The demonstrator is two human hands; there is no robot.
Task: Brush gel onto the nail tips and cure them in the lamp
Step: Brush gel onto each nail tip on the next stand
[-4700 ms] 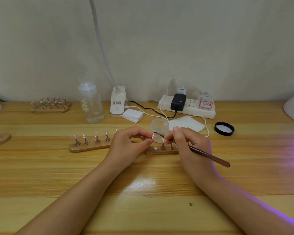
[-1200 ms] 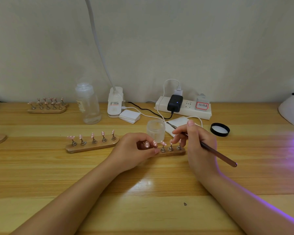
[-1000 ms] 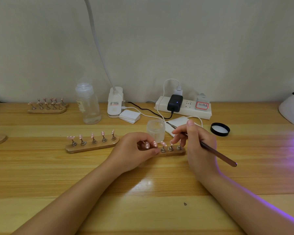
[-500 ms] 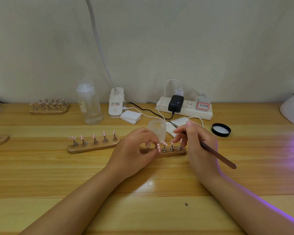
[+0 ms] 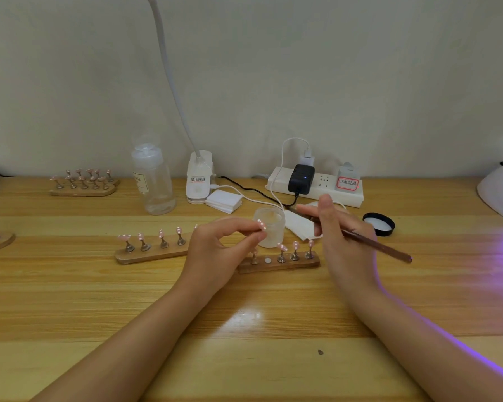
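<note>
Your left hand (image 5: 221, 250) is pinching a small pink nail tip on a stand (image 5: 261, 226) between curled thumb and forefinger, lifting it just above the dark wooden holder bar (image 5: 279, 264). On that bar, one round socket is showing bare and white while four other pink tips are standing upright on little metal stems. Your right hand (image 5: 341, 236) is gripping a slim brown brush (image 5: 378, 247) like a pen, thumb pointing up, forefinger stretched out leftward, the handle slanting down to the right and the bristle end reaching toward the frosted gel jar (image 5: 269, 230). The jar, squat and cylindrical, is sitting just behind the bar, between your two hands. Both forearms are resting low over the glossy, pale-grained wooden table (image 5: 244, 329). To the left, a lighter wooden bar (image 5: 153, 252) is carrying more pink tips; another holder (image 5: 83, 184) is lying near the wall. A clear plastic bottle (image 5: 153, 181), a white clip lamp base (image 5: 198, 178), a white power strip (image 5: 317, 185) and a black round lid (image 5: 379, 224) are lining the back. The white curing lamp (image 5: 500, 192) is sitting at the far right edge, violet light spilling onto the wood.
</note>
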